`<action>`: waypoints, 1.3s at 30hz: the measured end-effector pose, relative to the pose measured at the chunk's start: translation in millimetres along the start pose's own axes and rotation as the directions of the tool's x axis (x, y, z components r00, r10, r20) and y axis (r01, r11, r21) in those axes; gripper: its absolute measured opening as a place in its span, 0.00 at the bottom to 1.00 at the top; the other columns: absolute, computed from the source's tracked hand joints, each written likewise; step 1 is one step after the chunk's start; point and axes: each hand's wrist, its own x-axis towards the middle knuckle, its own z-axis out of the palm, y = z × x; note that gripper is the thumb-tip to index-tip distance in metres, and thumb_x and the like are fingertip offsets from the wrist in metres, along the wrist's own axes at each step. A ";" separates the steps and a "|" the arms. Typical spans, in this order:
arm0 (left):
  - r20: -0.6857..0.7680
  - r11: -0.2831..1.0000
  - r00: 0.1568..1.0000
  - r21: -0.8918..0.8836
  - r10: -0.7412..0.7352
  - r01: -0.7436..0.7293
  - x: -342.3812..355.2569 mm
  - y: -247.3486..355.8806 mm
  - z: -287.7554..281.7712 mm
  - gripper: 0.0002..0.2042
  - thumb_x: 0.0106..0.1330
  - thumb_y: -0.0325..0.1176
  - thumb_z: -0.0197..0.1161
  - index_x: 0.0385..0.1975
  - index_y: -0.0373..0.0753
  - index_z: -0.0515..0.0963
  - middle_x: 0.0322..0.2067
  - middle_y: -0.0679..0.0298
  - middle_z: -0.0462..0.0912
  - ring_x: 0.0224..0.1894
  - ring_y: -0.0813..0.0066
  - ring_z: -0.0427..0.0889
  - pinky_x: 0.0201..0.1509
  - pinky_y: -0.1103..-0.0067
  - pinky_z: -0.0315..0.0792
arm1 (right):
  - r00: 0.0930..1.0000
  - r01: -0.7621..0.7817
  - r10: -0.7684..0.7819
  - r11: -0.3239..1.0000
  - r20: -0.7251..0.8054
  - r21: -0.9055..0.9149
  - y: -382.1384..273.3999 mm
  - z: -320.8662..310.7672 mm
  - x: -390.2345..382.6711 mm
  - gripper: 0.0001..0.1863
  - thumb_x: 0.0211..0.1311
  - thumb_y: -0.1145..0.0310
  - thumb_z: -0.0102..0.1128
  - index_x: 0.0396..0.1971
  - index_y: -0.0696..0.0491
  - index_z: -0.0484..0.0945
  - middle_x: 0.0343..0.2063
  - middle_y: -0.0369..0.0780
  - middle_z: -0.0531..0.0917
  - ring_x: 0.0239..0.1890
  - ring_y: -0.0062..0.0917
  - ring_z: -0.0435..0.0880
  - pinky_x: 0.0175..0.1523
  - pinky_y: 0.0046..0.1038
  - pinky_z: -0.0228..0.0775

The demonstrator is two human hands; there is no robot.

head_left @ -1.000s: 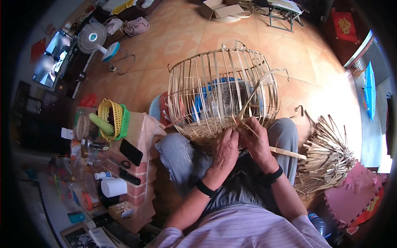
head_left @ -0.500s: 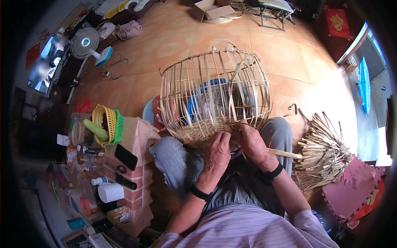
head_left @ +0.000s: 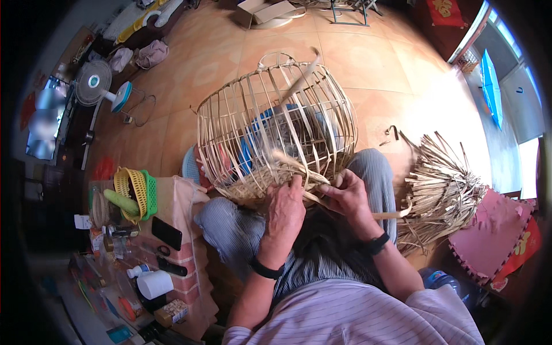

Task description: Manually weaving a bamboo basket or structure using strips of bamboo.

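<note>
A domed bamboo cage (head_left: 270, 123) of thin pale slats lies tilted on my knees, its woven rim toward me. My left hand (head_left: 286, 210) presses on the rim's lower edge with its fingers curled over the weave. My right hand (head_left: 345, 198) pinches a long bamboo strip (head_left: 310, 175) at the rim, beside the left hand. One loose strip sticks up past the top of the cage. Both wrists wear dark bands.
A heap of cut bamboo strips (head_left: 440, 190) lies on the floor at my right, next to a pink foam mat (head_left: 491, 230). At my left stand a low cloth-covered table (head_left: 178, 230) with a phone, bottles and a yellow-green basket (head_left: 135, 192). A fan (head_left: 98, 86) stands farther left.
The cage has turned and shifted on my knees, and both hands have moved along its rim with the strip. The view has also shifted slightly.
</note>
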 end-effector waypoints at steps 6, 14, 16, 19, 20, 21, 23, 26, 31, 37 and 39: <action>0.065 0.933 0.995 -0.347 -0.075 0.093 7.5 -1.0 -4.3 0.10 0.66 0.24 0.63 0.47 0.34 0.79 0.39 0.44 0.85 0.45 0.40 0.83 0.48 0.57 0.76 | 0.980 0.146 -0.157 0.985 0.124 0.095 -13.1 -6.9 6.5 0.15 0.65 0.73 0.72 0.30 0.52 0.69 0.20 0.35 0.78 0.19 0.15 0.77 0.26 0.22 0.72; 0.153 0.910 0.977 -0.366 -0.150 0.197 6.9 -1.9 -3.2 0.11 0.68 0.27 0.62 0.49 0.37 0.81 0.41 0.45 0.86 0.47 0.42 0.84 0.49 0.60 0.77 | 0.904 0.424 -0.387 0.756 0.181 -0.499 -23.1 -3.1 9.0 0.11 0.69 0.63 0.67 0.35 0.56 0.78 0.21 0.44 0.83 0.22 0.30 0.84 0.28 0.36 0.74; 0.113 0.922 0.984 -0.348 -0.139 0.170 7.2 -2.7 -0.5 0.11 0.69 0.27 0.62 0.49 0.37 0.81 0.42 0.45 0.86 0.47 0.42 0.84 0.49 0.60 0.77 | 0.984 0.139 -0.125 0.984 0.125 -0.107 -26.4 -19.6 6.8 0.11 0.75 0.66 0.61 0.34 0.58 0.78 0.23 0.38 0.84 0.23 0.20 0.82 0.27 0.28 0.71; 0.117 0.926 0.986 -0.347 -0.117 0.151 5.6 -1.7 3.0 0.09 0.69 0.28 0.62 0.48 0.38 0.81 0.41 0.46 0.86 0.47 0.42 0.84 0.50 0.60 0.76 | 0.988 0.118 -0.099 0.980 0.121 -0.161 -10.7 -16.8 2.9 0.14 0.75 0.62 0.62 0.34 0.58 0.78 0.27 0.34 0.86 0.24 0.18 0.81 0.28 0.24 0.70; 0.102 0.921 0.987 -0.357 -0.125 0.153 6.3 -2.6 3.5 0.09 0.69 0.28 0.62 0.48 0.38 0.81 0.41 0.46 0.86 0.47 0.42 0.84 0.50 0.60 0.76 | 0.975 0.207 -0.160 0.907 0.153 -0.367 -4.2 -14.8 -1.5 0.19 0.73 0.57 0.66 0.33 0.60 0.77 0.25 0.37 0.85 0.25 0.17 0.79 0.30 0.26 0.72; 0.105 0.905 0.989 -0.403 -0.101 0.135 4.0 -3.3 3.4 0.09 0.69 0.26 0.60 0.47 0.37 0.79 0.41 0.46 0.85 0.47 0.42 0.83 0.51 0.59 0.76 | 0.921 0.389 -0.321 0.755 0.220 -0.528 0.1 -10.8 0.3 0.21 0.72 0.55 0.66 0.33 0.60 0.77 0.23 0.37 0.82 0.26 0.16 0.77 0.30 0.27 0.72; 0.100 0.915 0.992 -0.390 -0.073 0.107 3.8 -7.2 2.6 0.08 0.69 0.25 0.60 0.45 0.35 0.79 0.42 0.46 0.85 0.48 0.42 0.83 0.50 0.59 0.76 | 0.918 0.396 -0.278 0.660 0.282 -0.638 4.4 -2.3 3.5 0.23 0.73 0.53 0.65 0.33 0.62 0.76 0.22 0.42 0.79 0.25 0.23 0.79 0.33 0.31 0.74; 0.056 0.870 0.996 -0.485 -0.069 0.088 5.4 -16.3 2.7 0.09 0.67 0.23 0.60 0.46 0.36 0.80 0.35 0.47 0.85 0.40 0.51 0.87 0.45 0.66 0.77 | 0.920 0.325 -0.161 0.821 0.356 -0.469 -2.7 4.9 8.4 0.21 0.73 0.55 0.65 0.36 0.62 0.79 0.22 0.50 0.80 0.23 0.39 0.78 0.33 0.35 0.74; 0.069 0.753 0.995 -0.650 -0.075 0.102 7.5 -33.3 -7.1 0.04 0.67 0.18 0.59 0.40 0.28 0.76 0.31 0.61 0.82 0.37 0.79 0.79 0.43 0.76 0.75 | 0.788 0.606 -0.353 0.588 0.505 -0.535 -21.8 25.3 1.9 0.16 0.73 0.60 0.62 0.40 0.60 0.81 0.24 0.55 0.81 0.27 0.51 0.83 0.32 0.42 0.74; 0.159 0.563 0.986 -0.811 -0.052 0.160 10.7 -61.1 -45.6 0.05 0.70 0.22 0.59 0.42 0.33 0.79 0.36 0.72 0.82 0.38 0.85 0.77 0.47 0.81 0.74 | 0.664 0.745 -0.467 0.486 0.584 -0.457 -39.6 62.2 -0.6 0.15 0.72 0.59 0.62 0.39 0.58 0.81 0.25 0.54 0.80 0.27 0.52 0.81 0.33 0.44 0.74; 0.209 0.437 0.978 -0.878 -0.016 0.194 9.2 -67.3 -49.7 0.06 0.72 0.23 0.60 0.44 0.33 0.80 0.38 0.70 0.82 0.41 0.83 0.79 0.51 0.82 0.74 | 0.632 0.767 -0.525 0.532 0.570 -0.360 -46.3 56.7 0.7 0.15 0.73 0.58 0.61 0.38 0.58 0.81 0.24 0.50 0.81 0.25 0.45 0.81 0.31 0.39 0.73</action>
